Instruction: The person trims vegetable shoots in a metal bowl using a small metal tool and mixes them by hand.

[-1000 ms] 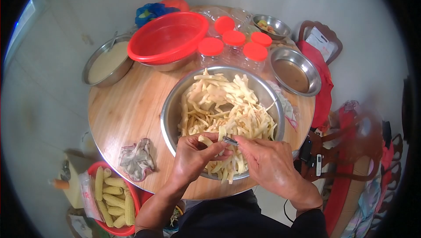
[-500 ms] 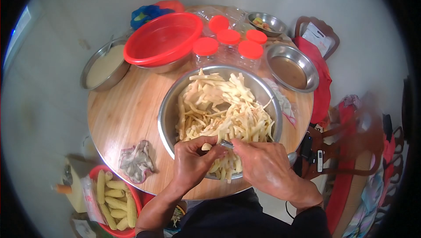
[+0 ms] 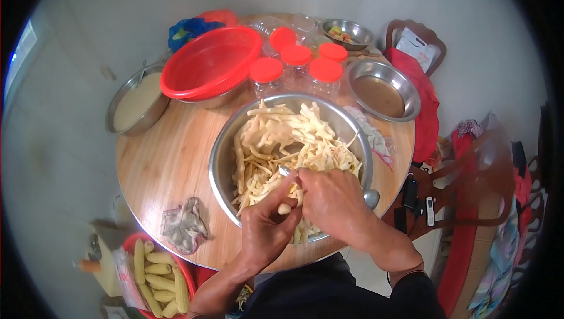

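A wide steel basin [image 3: 218,160] in front of me is heaped with pale yellow chicken feet [image 3: 294,125]. Over its near edge my left hand [image 3: 267,231] pinches one chicken foot [image 3: 285,208], whose rounded pale end shows between thumb and fingers. My right hand [image 3: 338,204] is closed around a metal spoon. The spoon's bowl [image 3: 371,198] sticks out behind the hand, and its narrow tip [image 3: 284,170] shows past the fingertips. Both hands meet at the chicken foot, and the fingers hide most of the contact.
Red-lidded jars [image 3: 295,54], a red basin [image 3: 211,63] and a bowl of brown liquid [image 3: 383,93] stand beyond. At left are a bowl of whitish liquid [image 3: 138,104] and a crumpled cloth [image 3: 186,225]. Corn cobs fill a red tub [image 3: 189,272] below. A wooden chair [image 3: 470,172] is at right.
Both hands have shifted; the right, with the spoon, moved left and farther over the basin. The spoon's tip now lies deeper over the heap. The whole view has shifted slightly.
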Tool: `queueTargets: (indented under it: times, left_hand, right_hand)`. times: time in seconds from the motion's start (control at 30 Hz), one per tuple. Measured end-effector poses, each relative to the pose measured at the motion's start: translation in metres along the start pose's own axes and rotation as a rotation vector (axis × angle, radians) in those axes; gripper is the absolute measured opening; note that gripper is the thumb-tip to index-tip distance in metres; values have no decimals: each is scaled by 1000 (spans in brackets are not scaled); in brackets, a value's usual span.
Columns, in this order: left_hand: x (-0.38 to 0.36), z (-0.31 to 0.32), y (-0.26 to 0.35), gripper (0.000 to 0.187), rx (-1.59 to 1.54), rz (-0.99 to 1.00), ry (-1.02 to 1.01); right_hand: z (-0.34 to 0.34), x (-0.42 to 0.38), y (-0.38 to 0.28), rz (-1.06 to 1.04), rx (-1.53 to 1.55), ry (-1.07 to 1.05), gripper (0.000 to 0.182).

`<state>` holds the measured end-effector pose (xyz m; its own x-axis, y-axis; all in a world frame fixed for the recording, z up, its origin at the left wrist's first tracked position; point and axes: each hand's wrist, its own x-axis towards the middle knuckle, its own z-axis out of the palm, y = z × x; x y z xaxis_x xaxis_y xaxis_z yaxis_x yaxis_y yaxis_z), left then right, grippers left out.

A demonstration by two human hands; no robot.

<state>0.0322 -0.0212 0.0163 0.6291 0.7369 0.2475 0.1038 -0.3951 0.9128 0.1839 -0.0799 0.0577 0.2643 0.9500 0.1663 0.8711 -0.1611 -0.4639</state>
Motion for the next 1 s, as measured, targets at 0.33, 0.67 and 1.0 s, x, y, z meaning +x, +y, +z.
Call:
queueTargets:
  times: [0.33,0.67,1.0]
  left_hand:
    - [4,-13,-11,17,-689,-300,-95]
    - [2,-41,-16,15,-636,-377,85]
    - [6,-64,-12,37,199,-144,-177]
  right_hand:
    - [-23,11,20,31,566,-295,26]
    - [-26,1,39,147,701,-197,36]
    - [-38,-6,39,98,283,-162,30]
